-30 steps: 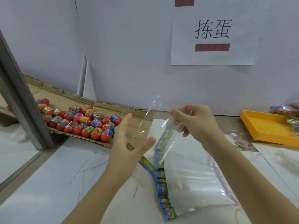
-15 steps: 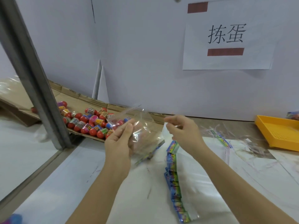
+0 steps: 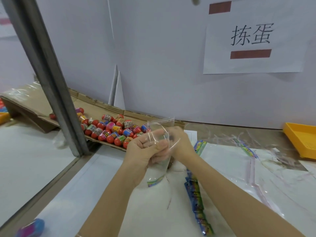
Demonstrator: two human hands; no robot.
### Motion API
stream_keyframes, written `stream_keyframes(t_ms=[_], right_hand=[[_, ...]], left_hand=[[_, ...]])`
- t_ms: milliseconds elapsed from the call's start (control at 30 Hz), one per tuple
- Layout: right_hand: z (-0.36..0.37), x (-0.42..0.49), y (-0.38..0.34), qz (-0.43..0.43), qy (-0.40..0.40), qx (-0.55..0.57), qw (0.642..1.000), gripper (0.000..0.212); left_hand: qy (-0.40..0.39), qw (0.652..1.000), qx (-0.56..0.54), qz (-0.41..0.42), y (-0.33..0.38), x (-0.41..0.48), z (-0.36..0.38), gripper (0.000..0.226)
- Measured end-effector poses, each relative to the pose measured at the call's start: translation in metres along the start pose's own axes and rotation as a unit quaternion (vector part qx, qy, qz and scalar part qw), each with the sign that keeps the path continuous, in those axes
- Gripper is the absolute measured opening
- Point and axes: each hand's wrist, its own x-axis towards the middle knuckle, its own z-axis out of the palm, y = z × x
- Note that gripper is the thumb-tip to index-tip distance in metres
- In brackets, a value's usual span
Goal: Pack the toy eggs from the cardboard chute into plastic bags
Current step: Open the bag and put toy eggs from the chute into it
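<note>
A clear plastic bag (image 3: 160, 127) with a colourful printed bottom strip hangs upright between both hands, its mouth up. My left hand (image 3: 145, 151) grips the bag from the left, fingers curled over the film. My right hand (image 3: 181, 142) holds the bag's right side, partly seen through the plastic. Just behind the hands, several red toy eggs (image 3: 111, 129) with coloured wrappers lie heaped at the low end of the brown cardboard chute (image 3: 95, 106).
A stack of flat bags with colourful header strips (image 3: 196, 194) lies on the white table under my right forearm. A yellow tray (image 3: 301, 139) sits at the far right. A grey metal post (image 3: 56, 93) stands left of the chute. A blue-pink egg (image 3: 32, 227) lies bottom left.
My hands have come together around the bag, which now hangs upright, mouth up, where it was spread between them before. The view has shifted left and closer to the chute.
</note>
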Motion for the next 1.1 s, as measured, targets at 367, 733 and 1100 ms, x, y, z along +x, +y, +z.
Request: stream_keyframes(t_ms=[367, 733, 1100], right_hand=[[-0.102, -0.050, -0.057, -0.166, 0.079, 0.137, 0.973, 0.021], [-0.089, -0.042, -0.042, -0.037, -0.074, 0.009, 0.997, 0.008], [-0.084, -0.039, -0.039, -0.009, -0.039, 0.098, 0.994, 0.009]], left_hand=[[0.039, 0.985, 0.120, 0.120, -0.011, -0.007, 0.020, 0.058], [-0.029, 0.982, 0.148, 0.118, -0.017, -0.009, 0.019, 0.077], [-0.030, 0.971, 0.162, 0.172, -0.026, -0.005, 0.013, 0.099]])
